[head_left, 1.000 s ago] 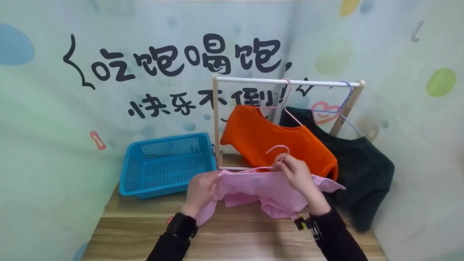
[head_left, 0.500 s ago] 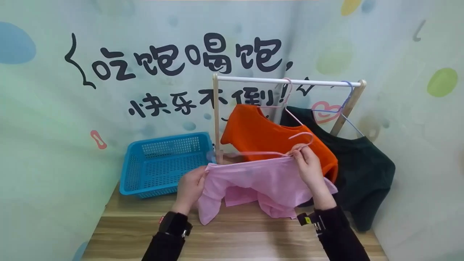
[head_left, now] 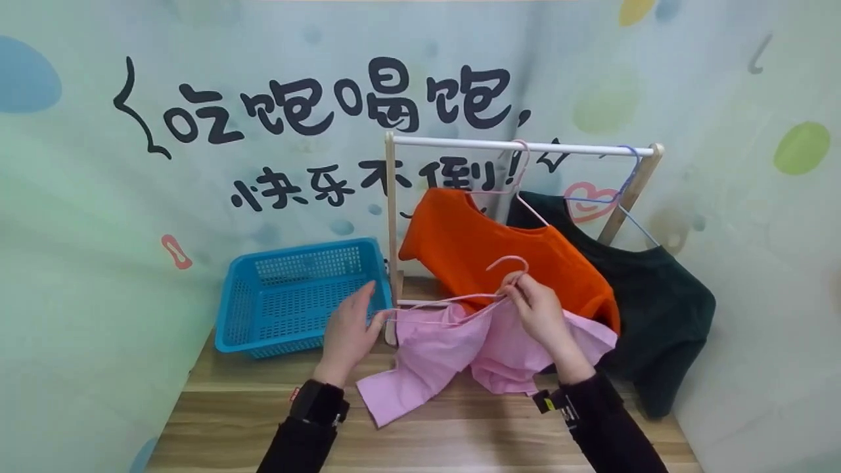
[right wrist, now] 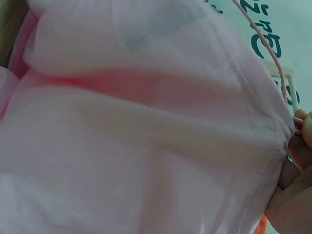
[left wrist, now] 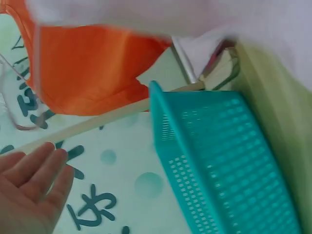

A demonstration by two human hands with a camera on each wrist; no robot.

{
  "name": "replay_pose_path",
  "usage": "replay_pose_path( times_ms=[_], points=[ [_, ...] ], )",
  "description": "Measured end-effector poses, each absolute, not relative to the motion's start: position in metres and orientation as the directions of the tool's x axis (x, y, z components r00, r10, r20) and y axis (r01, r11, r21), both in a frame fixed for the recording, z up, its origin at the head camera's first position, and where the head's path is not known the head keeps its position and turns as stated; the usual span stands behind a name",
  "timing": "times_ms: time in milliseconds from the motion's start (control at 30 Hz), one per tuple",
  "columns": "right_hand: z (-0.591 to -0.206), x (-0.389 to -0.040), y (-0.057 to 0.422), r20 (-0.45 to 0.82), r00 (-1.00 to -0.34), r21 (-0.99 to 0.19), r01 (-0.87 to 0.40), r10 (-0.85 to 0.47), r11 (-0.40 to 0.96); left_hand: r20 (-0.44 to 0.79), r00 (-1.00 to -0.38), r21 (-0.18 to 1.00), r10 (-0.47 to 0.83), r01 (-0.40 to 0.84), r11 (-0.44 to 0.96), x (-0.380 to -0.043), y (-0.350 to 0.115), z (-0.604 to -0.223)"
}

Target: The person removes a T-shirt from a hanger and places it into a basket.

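Observation:
A pink clothes hanger (head_left: 507, 257) is pinched below its hook by my right hand (head_left: 542, 316), together with the neckline of a pink shirt (head_left: 437, 351). The shirt droops from there toward the wooden table, its left sleeve hanging low. My left hand (head_left: 348, 336) is at the hanger's left end, its thumb right at the bare wire and its fingers extended. In the left wrist view those fingers (left wrist: 41, 173) spread with no cloth between them. Pink cloth fills most of the right wrist view, with the right fingers at its edge.
Behind the hands stands a rack with a white rail (head_left: 453, 143). An orange shirt (head_left: 506, 256) and a dark green shirt (head_left: 657, 309) hang from it on hangers. A blue basket (head_left: 230, 299) is at the left on the wooden table (head_left: 420, 447).
My left hand has let go of the pink shirt's left shoulder, and that side has dropped off the hanger's end. The right hand has moved down and left with the hanger.

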State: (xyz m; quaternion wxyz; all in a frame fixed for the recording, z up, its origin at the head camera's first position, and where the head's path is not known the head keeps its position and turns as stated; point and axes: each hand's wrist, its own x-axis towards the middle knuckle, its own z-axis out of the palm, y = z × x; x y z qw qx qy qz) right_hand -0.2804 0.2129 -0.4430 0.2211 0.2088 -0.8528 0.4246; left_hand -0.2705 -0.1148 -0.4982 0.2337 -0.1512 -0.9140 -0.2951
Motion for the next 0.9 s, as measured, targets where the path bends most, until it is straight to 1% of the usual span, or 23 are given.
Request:
replay_pose_path(
  times_ms=[67, 133, 200, 267, 367, 467, 667, 733, 800, 900],
  points=[
    [-0.442, -0.28, 0.208, 0.548, -0.814, -0.627, -0.551, -0.191, 0.551, 0.539, -0.813, 0.387, 0.222, 0.473, 0.792, -0.27, -0.111, -0.496],
    [-0.441, -0.28, 0.203, 0.545, -0.812, -0.626, -0.559, -0.209, 0.543, 0.528, -0.793, 0.319, 0.304, 0.518, 0.794, -0.27, -0.106, -0.494],
    [-0.44, -0.28, 0.199, 0.549, -0.806, -0.622, -0.571, -0.222, 0.535, 0.501, -0.787, 0.271, 0.359, 0.537, 0.799, -0.27, -0.101, -0.493],
    [-0.439, -0.279, 0.195, 0.559, -0.796, -0.611, -0.585, -0.231, 0.533, 0.476, -0.794, 0.248, 0.378, 0.533, 0.809, -0.269, -0.098, -0.493],
    [-0.439, -0.279, 0.191, 0.578, -0.78, -0.596, -0.604, -0.239, 0.529, 0.457, -0.81, 0.241, 0.367, 0.51, 0.826, -0.27, -0.097, -0.495],
    [-0.442, -0.279, 0.19, 0.59, -0.769, -0.595, -0.62, -0.247, 0.511, 0.495, -0.797, 0.249, 0.347, 0.512, 0.822, -0.271, -0.098, -0.5],
    [-0.446, -0.283, 0.195, 0.571, -0.752, -0.62, -0.658, -0.329, 0.427, 0.671, -0.696, 0.244, 0.256, 0.533, 0.81, -0.274, -0.099, -0.513],
    [-0.447, -0.285, 0.2, 0.569, -0.735, -0.588, -0.677, -0.368, 0.443, 0.705, -0.671, 0.241, 0.23, 0.531, 0.812, -0.274, -0.1, -0.517],
    [-0.45, -0.286, 0.206, 0.582, -0.712, -0.529, -0.698, -0.394, 0.482, 0.726, -0.654, 0.242, 0.213, 0.533, 0.811, -0.273, -0.102, -0.52],
    [-0.455, -0.287, 0.215, 0.607, -0.685, -0.445, -0.712, -0.402, 0.543, 0.744, -0.637, 0.247, 0.201, 0.542, 0.803, -0.272, -0.106, -0.521]
  ],
)
